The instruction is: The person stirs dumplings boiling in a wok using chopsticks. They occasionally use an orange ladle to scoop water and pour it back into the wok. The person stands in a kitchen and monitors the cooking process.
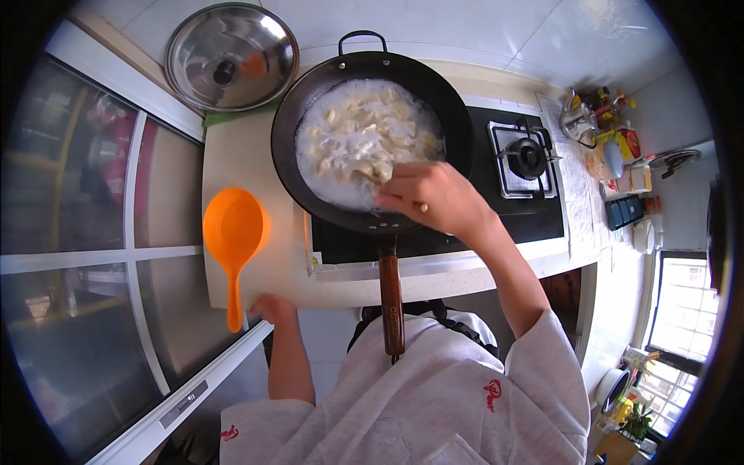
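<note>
A dark wok stands on the stove, full of bubbling, foamy white water with many pale dumplings in it. Over the wok's near right part is my right hand, its fingers pinched together and pointing down to the water. A pale dumpling shows at the fingertips; whether they grip it or something smaller I cannot make out. The wok's wooden handle points toward my body. My left hand rests at the counter's front edge with nothing visible in it, fingers slightly apart, beside the orange ladle's handle.
A steel lid with a black knob leans against the wall at the back left. Right of the wok is a bare gas burner. Bottles and containers crowd the far right counter. A framed glass sliding panel borders the left.
</note>
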`<act>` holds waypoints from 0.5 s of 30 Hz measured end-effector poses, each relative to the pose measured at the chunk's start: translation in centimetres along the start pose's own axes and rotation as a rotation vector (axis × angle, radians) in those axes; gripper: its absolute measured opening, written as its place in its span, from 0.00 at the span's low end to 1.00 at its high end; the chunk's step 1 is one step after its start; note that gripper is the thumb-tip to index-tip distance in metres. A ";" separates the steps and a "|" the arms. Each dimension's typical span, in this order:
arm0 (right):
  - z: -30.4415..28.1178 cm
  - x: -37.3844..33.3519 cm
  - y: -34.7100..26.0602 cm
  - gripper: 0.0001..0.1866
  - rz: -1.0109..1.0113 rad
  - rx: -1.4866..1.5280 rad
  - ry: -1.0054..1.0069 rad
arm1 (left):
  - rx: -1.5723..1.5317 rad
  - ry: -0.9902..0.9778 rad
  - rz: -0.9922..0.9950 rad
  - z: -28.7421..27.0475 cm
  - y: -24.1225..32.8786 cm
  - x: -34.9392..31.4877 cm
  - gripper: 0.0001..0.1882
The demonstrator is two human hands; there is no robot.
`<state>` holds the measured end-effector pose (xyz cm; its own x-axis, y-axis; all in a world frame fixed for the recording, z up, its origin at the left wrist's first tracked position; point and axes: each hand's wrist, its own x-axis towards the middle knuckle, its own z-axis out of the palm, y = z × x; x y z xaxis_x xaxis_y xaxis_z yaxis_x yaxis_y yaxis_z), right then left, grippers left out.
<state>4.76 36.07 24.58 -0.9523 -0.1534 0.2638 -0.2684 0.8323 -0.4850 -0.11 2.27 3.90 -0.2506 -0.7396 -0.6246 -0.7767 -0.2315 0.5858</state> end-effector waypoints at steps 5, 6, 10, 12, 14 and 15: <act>-1.3 1.2 2.9 0.12 0.070 -0.062 0.062 | 0.013 -0.029 0.026 -0.4 1.1 -3.0 0.40; -1.6 1.1 3.4 0.11 0.073 -0.053 0.093 | -0.006 -0.035 0.020 -0.4 1.2 -3.3 0.40; -3.5 -0.1 1.6 0.11 0.160 -0.067 0.272 | -0.145 -0.018 -0.039 0.0 -0.7 1.9 0.40; -4.2 -1.4 -0.1 0.11 0.227 -0.035 0.371 | -0.132 -0.022 -0.011 0.0 -1.5 2.8 0.40; -4.7 -3.3 -1.8 0.10 0.310 0.008 0.464 | -0.110 -0.036 0.010 -0.2 -1.3 1.8 0.40; -4.7 -4.4 -2.6 0.10 0.349 -0.003 0.497 | -0.121 -0.042 -0.002 -0.2 -1.0 1.1 0.40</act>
<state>10.32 37.12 28.61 -0.8022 0.3954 0.4474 0.0491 0.7905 -0.6105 0.53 1.58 2.77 -0.2752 -0.7125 -0.6454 -0.7021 -0.3096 0.6412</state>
